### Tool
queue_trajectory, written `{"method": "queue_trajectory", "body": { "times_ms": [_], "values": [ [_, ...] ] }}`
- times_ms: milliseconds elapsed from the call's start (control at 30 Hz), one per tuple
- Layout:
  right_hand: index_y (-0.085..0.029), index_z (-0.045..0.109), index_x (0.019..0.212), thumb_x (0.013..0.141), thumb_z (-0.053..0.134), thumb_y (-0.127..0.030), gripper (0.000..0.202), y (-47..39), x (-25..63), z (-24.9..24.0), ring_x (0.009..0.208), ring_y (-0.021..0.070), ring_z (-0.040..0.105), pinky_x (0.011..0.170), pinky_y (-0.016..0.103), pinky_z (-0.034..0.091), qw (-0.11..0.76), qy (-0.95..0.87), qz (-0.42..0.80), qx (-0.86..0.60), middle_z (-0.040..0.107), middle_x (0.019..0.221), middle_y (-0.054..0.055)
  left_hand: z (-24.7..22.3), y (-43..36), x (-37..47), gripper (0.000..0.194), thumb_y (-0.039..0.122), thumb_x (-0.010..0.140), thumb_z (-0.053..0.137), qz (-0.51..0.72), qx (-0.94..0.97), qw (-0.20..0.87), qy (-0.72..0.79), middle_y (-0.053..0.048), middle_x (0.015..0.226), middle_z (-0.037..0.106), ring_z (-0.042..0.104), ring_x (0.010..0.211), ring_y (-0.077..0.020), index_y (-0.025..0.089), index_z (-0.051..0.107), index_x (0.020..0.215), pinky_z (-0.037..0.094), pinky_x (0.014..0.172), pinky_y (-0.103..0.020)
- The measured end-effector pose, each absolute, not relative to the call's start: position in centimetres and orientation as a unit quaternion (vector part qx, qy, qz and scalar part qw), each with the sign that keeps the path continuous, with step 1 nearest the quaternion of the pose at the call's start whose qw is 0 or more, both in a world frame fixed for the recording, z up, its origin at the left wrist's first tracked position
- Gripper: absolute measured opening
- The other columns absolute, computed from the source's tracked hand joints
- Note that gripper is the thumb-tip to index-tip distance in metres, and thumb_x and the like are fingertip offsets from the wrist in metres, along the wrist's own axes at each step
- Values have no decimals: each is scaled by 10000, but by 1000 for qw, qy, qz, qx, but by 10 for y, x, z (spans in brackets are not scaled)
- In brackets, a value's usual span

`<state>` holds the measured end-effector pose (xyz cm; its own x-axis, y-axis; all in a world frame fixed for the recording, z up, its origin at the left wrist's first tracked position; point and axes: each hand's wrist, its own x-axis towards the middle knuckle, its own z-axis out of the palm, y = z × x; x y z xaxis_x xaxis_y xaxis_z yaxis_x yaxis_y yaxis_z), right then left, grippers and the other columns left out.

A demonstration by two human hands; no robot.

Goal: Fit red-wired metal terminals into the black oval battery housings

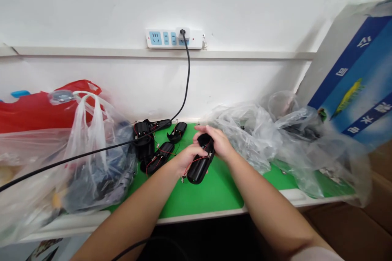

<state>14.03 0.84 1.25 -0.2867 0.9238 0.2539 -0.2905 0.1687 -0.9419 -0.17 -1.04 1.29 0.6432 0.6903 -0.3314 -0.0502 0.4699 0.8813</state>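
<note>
Above the green table top [208, 195], both of my hands hold one black plastic housing [198, 169] with red wires. My left hand [191, 157] grips its left side, with the thumb laid over the inside near the wires. Around its upper right end wrap the fingers of my right hand [216, 140]. The housing's rounded lower end points toward me. Several similar black housings with red wires lie to the left, among them a small one [177, 132] and a longer one [159, 158].
A clear plastic bag [102, 167] of parts and a red bag [36, 108] stand at the left. More clear bags [245, 130] lie right, before a blue box [361, 77]. A black cable [187, 85] runs from the power strip [159, 38] across the left side.
</note>
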Motion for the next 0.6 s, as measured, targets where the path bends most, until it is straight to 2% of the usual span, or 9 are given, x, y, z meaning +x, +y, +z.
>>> {"method": "queue_trajectory", "body": {
  "times_ms": [133, 233, 333, 600],
  "values": [
    [-157, 661, 1012, 874, 423, -590, 513, 12, 145, 13, 672, 167, 599, 641, 309, 497, 537, -559, 527, -349, 655, 808, 49, 4, -4, -6, 622, 350, 665, 694, 226, 542, 737, 336, -70, 947, 586, 616, 643, -152, 178, 416, 1194, 497, 535, -256],
    [-159, 664, 945, 870, 414, -592, 505, 17, 147, 10, 680, 159, 581, 655, 305, 489, 570, -571, 450, -382, 623, 783, 42, -1, 4, -9, 702, 355, 659, 761, 253, 674, 610, 333, -90, 1113, 580, 613, 897, -174, 169, 459, 1266, 511, 738, -269],
    [-170, 654, 953, 885, 396, -576, 486, 20, 147, 5, 701, 155, 572, 682, 307, 487, 587, -580, 409, -389, 606, 799, 36, -2, 10, -10, 600, 400, 708, 727, 268, 749, 517, 316, -78, 1139, 590, 556, 1059, -208, 129, 547, 1212, 454, 922, -314],
    [-171, 632, 1035, 912, 342, -607, 538, 17, 148, 1, 763, 169, 567, 715, 325, 477, 574, -623, 373, -378, 595, 854, 54, -4, 9, -9, 512, 453, 744, 679, 283, 779, 455, 326, -74, 994, 630, 570, 911, -184, 91, 612, 1099, 458, 800, -257]
  ]
}}
